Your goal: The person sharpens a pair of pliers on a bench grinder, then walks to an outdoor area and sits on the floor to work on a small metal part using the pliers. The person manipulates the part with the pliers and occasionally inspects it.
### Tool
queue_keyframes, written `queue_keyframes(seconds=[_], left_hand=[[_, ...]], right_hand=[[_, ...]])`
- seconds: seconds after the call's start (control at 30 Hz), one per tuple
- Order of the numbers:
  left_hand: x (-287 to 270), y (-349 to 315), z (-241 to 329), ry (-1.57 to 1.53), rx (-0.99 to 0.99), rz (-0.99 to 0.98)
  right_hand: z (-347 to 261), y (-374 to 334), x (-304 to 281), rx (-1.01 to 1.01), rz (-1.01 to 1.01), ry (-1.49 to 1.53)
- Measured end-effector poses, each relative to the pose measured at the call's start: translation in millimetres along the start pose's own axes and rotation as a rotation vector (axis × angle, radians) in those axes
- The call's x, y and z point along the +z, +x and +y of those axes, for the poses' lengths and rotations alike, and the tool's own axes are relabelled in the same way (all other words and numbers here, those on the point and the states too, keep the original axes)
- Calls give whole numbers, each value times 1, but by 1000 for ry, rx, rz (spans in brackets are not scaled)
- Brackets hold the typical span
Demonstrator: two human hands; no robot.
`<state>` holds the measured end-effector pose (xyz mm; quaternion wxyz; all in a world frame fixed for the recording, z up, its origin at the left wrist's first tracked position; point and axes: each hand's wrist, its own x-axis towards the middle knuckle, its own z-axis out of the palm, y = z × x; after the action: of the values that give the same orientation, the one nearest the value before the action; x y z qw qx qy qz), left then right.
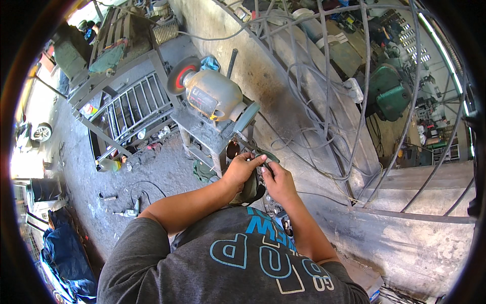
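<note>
Grimy concrete floor (83,169) runs up to a stained wall (217,38), with a bent-bar grille (366,50) on the right. From the head view, a bench grinder (212,96) sits on a small metal tabletop (202,133), its red-centred wheel (183,76) facing left and a grey wheel (247,117) at the end nearer the hands. Just below that grey wheel, the left hand (240,172) and right hand (280,183) come together, the fingers (259,160) of both pinched narrowly on a slim dark piece (267,153); its exact kind is hard to tell.

Among the containers, a pale slatted basket (165,32) stands at the top, its contents too small to make out. A bottle (109,164) lies by the foot of a barred metal rack (136,101); what it holds is unclear. A corded hand tool (130,210) lies on the floor, left of the person.
</note>
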<state>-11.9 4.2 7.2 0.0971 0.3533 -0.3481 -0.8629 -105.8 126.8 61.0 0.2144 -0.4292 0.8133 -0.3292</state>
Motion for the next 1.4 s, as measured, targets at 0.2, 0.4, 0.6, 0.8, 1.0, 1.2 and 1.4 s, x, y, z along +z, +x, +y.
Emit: queue_keyframes(seconds=[0.2, 0.4, 0.6, 0.8, 1.0, 1.2, 1.4], left_hand=[[-2, -2, 0, -50, -16, -49], [-4, -3, -3, -160, -37, -79], [-7, 4, -9, -60, 8, -24], [-2, 2, -6, 1, -5, 29], [-1, -1, -5, 76, 50, 61], [-3, -9, 6, 290, 89, 74], [-33, -29, 22, 811, 245, 230]], right_hand=[[6, 2, 1, 90, -15, 68], [11, 6, 0, 142, -26, 89], [17, 8, 3, 154, -7, 120], [18, 7, 8, -10, 125, 111], [25, 6, 16, -119, 176, 127], [33, 5, 24, 13, 132, 307], [34, 3, 18, 102, 76, 471]])
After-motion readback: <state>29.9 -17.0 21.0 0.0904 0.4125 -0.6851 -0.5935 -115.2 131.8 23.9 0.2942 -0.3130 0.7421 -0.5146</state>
